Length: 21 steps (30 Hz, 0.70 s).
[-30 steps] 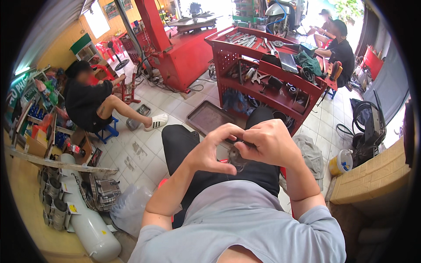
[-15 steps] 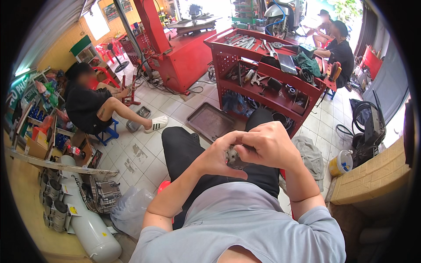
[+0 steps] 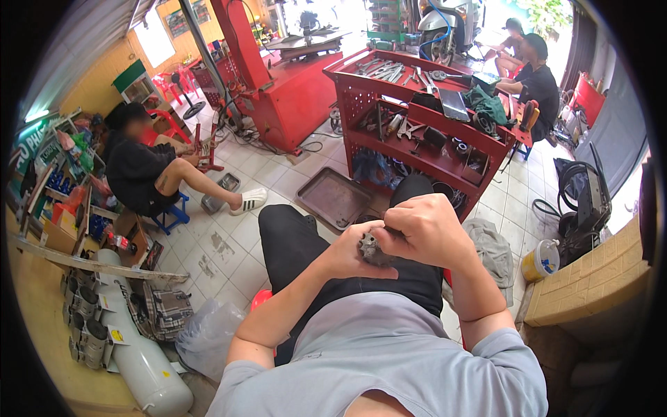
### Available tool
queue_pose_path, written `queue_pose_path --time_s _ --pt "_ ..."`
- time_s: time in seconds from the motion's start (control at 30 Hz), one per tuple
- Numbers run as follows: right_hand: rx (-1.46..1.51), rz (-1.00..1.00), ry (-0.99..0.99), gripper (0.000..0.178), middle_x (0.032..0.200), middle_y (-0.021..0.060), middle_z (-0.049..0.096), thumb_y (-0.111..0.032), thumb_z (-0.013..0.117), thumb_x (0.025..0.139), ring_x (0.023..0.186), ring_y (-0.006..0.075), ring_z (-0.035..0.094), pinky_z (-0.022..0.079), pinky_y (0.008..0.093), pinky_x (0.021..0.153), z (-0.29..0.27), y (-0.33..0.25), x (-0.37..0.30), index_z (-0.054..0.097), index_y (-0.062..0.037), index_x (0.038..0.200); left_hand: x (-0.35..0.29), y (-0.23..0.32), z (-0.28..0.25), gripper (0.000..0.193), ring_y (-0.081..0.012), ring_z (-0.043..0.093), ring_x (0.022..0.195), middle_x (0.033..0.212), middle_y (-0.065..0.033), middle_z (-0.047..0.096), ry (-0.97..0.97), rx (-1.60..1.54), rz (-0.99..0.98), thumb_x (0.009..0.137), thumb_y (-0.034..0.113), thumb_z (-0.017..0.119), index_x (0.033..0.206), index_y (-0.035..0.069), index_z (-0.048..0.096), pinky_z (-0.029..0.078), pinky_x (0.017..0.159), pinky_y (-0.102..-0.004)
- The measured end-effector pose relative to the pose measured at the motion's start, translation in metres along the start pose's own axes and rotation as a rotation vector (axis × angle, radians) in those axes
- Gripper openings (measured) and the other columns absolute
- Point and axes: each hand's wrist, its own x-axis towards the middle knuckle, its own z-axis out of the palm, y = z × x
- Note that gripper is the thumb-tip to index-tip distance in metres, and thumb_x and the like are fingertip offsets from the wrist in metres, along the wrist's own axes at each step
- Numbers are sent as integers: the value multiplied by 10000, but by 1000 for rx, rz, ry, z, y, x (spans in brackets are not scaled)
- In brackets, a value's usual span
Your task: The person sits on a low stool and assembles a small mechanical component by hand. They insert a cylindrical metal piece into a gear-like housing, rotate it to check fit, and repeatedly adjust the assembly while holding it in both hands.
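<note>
A small grey metal part with a toothed, gear-like end [image 3: 372, 249] is held over my lap. My left hand [image 3: 342, 256] wraps round it from the left, with the thumb stretched beneath it. From the right, my right hand [image 3: 432, 228] is closed against the same part, fingers curled and thumb pressed near its toothed face. Most of the part's far side is hidden behind my fingers, so I cannot tell its full shape.
A red tool cart [image 3: 424, 132] with wrenches stands ahead, beside a metal drip tray [image 3: 333, 198] on the tiled floor. A person [image 3: 149, 167] sits on a blue stool at left. A white cylinder [image 3: 142, 354] lies lower left; a yellow-white bucket [image 3: 538, 260] stands right.
The metal part has turned slightly in my hands, and its toothed face shows more plainly. My left hand has shifted a little; the right has barely moved.
</note>
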Motion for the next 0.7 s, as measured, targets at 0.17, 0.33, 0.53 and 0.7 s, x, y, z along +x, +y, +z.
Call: queue_pose_path --time_s 0.17,0.33,0.53,0.7 --pt "-26 66 -59 275 528 66 522 -270 628 742 490 266 544 415 350 449 -1 -1 2 531 -67 585 2 -15 10 418 -84 551 791 865 -13 603 127 -21 29 642 114 796 981 41 562 466 726 -270" --pt "-31 103 1 264 537 60 536 -290 667 715 503 255 555 419 342 455 -4 -5 3 549 -70 629 4 -16 5 447 -110 567 785 859 -37 607 247 91 20 627 96 782 1006 47 550 473 727 -281" --pt "-30 119 31 253 585 59 563 -277 722 682 520 238 562 418 336 462 3 -3 1 567 -77 690 4 -11 0 478 -137 584 798 881 -59 621 327 121 12 617 90 780 1029 47 541 474 754 -288" --pt "82 119 8 247 661 62 601 -279 688 747 578 246 597 436 344 487 -9 -11 6 554 -74 777 4 -12 -5 483 -157 596 822 907 -78 617 335 174 11 617 87 781 1034 48 540 475 773 -292"
